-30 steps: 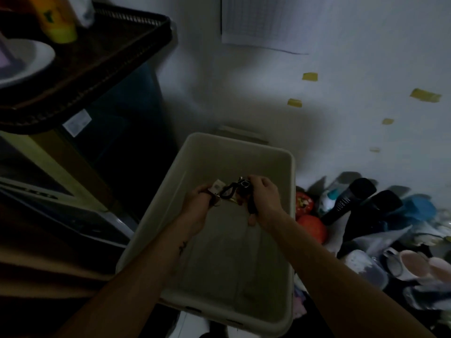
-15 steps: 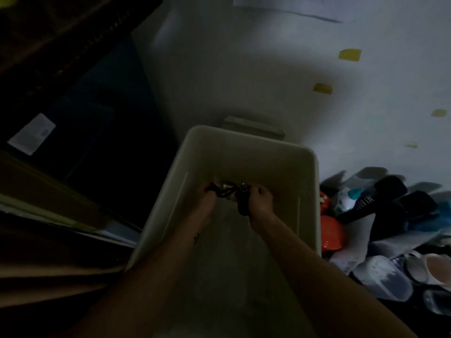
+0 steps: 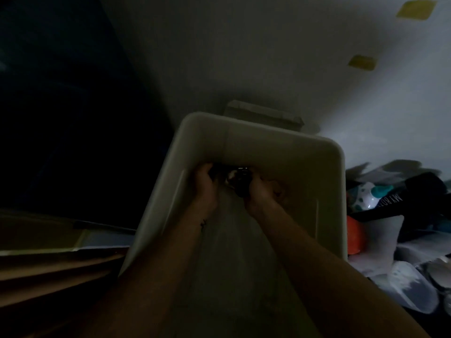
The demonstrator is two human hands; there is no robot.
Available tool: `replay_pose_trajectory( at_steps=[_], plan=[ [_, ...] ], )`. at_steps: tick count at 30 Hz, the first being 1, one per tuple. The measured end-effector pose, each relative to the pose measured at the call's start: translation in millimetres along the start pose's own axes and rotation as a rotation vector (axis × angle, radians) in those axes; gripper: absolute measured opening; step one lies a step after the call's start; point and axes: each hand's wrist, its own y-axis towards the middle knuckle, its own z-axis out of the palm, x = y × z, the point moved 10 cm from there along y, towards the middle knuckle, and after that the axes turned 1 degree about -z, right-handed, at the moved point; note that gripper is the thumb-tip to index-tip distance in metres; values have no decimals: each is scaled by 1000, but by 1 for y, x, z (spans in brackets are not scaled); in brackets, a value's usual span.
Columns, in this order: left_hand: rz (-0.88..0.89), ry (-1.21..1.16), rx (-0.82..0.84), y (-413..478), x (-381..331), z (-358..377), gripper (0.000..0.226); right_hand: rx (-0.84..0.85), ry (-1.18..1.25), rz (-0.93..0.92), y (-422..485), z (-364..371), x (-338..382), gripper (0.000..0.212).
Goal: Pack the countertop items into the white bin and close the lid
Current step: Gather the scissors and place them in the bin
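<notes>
Deep in the white bin (image 3: 292,157), close to its far wall, the left hand (image 3: 206,185) and right hand (image 3: 260,193) meet. The fingers of both curl round a dark bundle (image 3: 240,182) too dim to name. Open bin floor runs from the hands back under the forearms. Just beside the bin's right wall sits an orange item (image 3: 355,236). Beyond it, a black bottle (image 3: 424,191) reads "MY BO", the rest hidden. Left of the bin stands a dark panel (image 3: 73,118).
</notes>
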Motion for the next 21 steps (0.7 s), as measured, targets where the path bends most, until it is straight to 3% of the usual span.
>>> replay_pose_trajectory(
  at_steps=[10, 14, 21],
  plan=[
    [-33, -233, -4, 1, 4, -8, 53, 86, -72, -61, 12, 28, -16, 25],
    [-30, -300, 1, -6, 6, -7, 47, 171, -92, -75, 8, 45, -17, 32],
    [-225, -123, 32, -21, 29, -15, 48, 261, -159, -88, 1, 65, -19, 22]
  ],
)
